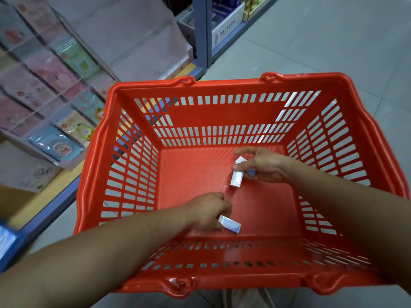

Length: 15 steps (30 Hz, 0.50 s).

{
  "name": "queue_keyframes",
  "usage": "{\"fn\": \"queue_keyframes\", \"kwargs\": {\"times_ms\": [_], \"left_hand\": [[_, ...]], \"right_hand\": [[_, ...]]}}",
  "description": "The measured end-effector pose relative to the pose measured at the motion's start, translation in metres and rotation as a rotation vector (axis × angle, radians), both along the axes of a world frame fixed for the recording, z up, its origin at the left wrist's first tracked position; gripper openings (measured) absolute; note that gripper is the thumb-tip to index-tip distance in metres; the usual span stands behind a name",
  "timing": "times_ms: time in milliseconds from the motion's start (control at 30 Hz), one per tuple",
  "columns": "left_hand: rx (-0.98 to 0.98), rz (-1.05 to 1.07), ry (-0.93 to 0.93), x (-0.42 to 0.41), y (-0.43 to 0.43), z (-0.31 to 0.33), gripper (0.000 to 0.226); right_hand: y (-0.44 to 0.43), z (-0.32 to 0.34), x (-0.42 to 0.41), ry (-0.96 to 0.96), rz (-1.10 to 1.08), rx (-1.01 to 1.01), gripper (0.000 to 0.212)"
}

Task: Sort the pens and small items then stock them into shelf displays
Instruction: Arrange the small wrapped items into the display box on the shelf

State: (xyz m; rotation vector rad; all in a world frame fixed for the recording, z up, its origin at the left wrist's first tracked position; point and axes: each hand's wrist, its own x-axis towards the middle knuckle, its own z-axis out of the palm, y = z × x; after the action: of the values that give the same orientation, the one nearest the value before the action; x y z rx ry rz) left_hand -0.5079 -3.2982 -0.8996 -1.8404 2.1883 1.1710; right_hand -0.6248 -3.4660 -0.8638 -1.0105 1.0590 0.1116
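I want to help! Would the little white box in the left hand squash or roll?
Flat sides suggest the little white box won't roll. The left hand pinches one end, so it's probably light. It looks like thin card; hard squeezing might dent it.

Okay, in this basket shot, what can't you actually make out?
Head view, print on the small white box in the left hand: too small and blurred to read.
Head view, how many boxes the right hand grips: its fingers cover part of them.
Head view, designs on the card display at left: smeared by blur.
Head view, blue thing at the left edge: cut off by the frame.
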Motion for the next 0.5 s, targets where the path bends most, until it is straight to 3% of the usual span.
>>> {"fn": "queue_keyframes", "kwargs": {"times_ms": [133, 300, 400, 500], "left_hand": [[0.025, 0.358, 0.144, 0.024, -0.021, 0.020, 0.022], [0.121, 0.781, 0.527, 0.055, -0.050, 0.086, 0.020], [0.023, 0.887, 0.668, 0.067, -0.044, 0.126, 0.024], [-0.173, 0.947, 0.653, 0.084, -0.019, 0.163, 0.027]], "right_hand": [[-0.003, 0.003, 0.000, -0.016, 0.068, -0.009, 0.044], [0.006, 0.026, 0.016, -0.146, 0.112, 0.085, 0.023], [0.019, 0.053, 0.036, -0.217, 0.158, 0.143, 0.019], [0.033, 0.086, 0.059, -0.343, 0.131, 0.158, 0.032]]}}
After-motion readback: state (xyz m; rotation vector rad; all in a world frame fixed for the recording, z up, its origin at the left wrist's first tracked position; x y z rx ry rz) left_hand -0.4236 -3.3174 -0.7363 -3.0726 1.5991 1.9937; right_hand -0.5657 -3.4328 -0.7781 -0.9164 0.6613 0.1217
